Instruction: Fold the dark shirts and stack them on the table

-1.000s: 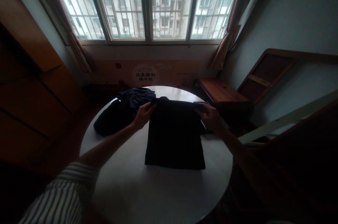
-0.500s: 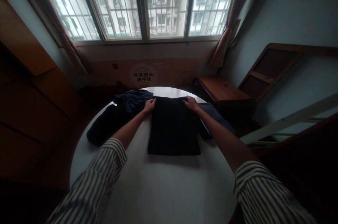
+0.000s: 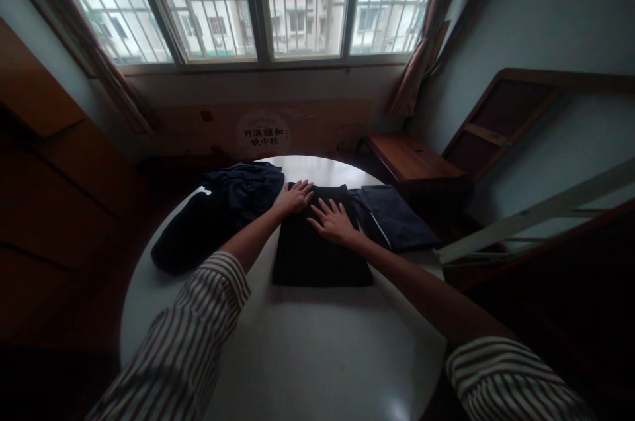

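Note:
A folded black garment (image 3: pixel 317 262) lies flat in the middle of the round white table (image 3: pixel 297 348). My left hand (image 3: pixel 296 196) rests on its far left part, palm down with the fingers stretched out. Closer to me and a little to the right, my right hand (image 3: pixel 333 222) lies on the same cloth with its fingers spread. On the left is a rumpled heap of dark clothes, a navy piece (image 3: pixel 253 186) behind a black one (image 3: pixel 191 235). Folded dark blue clothing (image 3: pixel 397 216) sits to the right of the black garment.
A wooden bench (image 3: pixel 417 156) stands behind the table on the right, near a leaning wooden frame (image 3: pixel 501 116). A pale rail (image 3: pixel 540 212) runs close to the table's right edge. Wooden cabinets (image 3: pixel 54 189) are on the left, and a barred window is ahead.
Both hands have let go of the black garment's far corners and now lie flat on it. My right hand has moved left and nearer to me. The view has shifted slightly.

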`<act>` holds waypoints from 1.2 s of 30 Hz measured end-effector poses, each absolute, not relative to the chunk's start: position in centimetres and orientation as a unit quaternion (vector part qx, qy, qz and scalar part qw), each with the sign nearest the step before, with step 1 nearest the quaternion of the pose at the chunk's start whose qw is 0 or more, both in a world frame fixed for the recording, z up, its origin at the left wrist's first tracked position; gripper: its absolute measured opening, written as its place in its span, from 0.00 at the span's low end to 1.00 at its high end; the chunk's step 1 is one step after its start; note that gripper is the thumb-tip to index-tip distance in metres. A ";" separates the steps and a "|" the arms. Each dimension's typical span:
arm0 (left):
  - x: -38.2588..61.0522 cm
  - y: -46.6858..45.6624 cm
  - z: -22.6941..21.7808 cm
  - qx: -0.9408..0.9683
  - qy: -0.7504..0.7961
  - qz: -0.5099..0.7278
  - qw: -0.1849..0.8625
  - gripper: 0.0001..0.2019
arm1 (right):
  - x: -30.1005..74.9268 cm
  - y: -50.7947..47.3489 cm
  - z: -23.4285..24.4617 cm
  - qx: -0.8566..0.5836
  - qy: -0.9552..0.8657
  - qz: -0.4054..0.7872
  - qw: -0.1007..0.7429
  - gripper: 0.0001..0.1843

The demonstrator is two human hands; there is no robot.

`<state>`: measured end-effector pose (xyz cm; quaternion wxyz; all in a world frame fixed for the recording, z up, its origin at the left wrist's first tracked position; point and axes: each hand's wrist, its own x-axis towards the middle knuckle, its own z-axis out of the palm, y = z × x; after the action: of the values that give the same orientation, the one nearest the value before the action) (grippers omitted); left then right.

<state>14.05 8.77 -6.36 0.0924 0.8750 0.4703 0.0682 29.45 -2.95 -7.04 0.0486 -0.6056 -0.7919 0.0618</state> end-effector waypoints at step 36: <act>8.1 0.5 -7.1 0.501 0.494 0.392 0.592 0.52 | 34.8 -5.3 -2.8 -0.651 -0.393 0.529 0.375 0.09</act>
<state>8.09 0.46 -7.09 0.5925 0.5010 0.4943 0.3920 34.83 -5.26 -2.83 0.3755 -0.6511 -0.3934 0.5294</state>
